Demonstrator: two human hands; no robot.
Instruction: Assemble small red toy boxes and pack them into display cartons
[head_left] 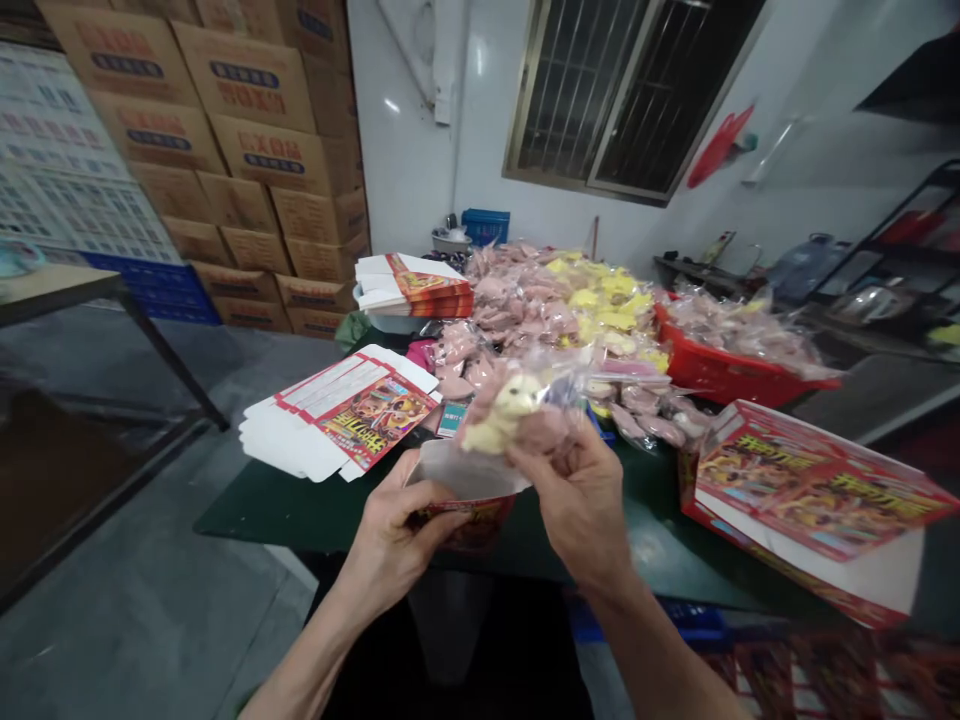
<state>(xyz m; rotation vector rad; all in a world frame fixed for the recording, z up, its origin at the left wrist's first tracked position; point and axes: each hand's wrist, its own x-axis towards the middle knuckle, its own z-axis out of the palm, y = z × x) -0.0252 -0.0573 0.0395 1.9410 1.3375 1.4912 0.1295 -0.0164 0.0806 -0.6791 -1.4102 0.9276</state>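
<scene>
Holding a small red-printed carton (pixel 463 522) with its white flaps spread, the left hand (pixel 394 535) closes its grip around the carton's near side, with the fingers (pixel 433 508) pressed against the card. The right hand (pixel 579 505) has a clear plastic bag (pixel 551 375) pinched in a firm grip, and the bag's pale yellow figure (pixel 501 412) sits just above the carton's mouth, beside a pink shape partly hidden behind the right fingers. Glare on the plastic makes the rest of the bag's contents hard to make out, and the left hand hides part of the carton. Flat printed carton blanks (pixel 352 415) lie on the dark green worktop (pixel 277 515), with a stack of blanks (pixel 412 285) farther back. Beyond the hands spreads a heap of bagged pink and yellow items (pixel 547 310), with a red basket (pixel 720 365) of more bags to its right. Folded printed cartons (pixel 810 490) sit near the right edge of the view.
</scene>
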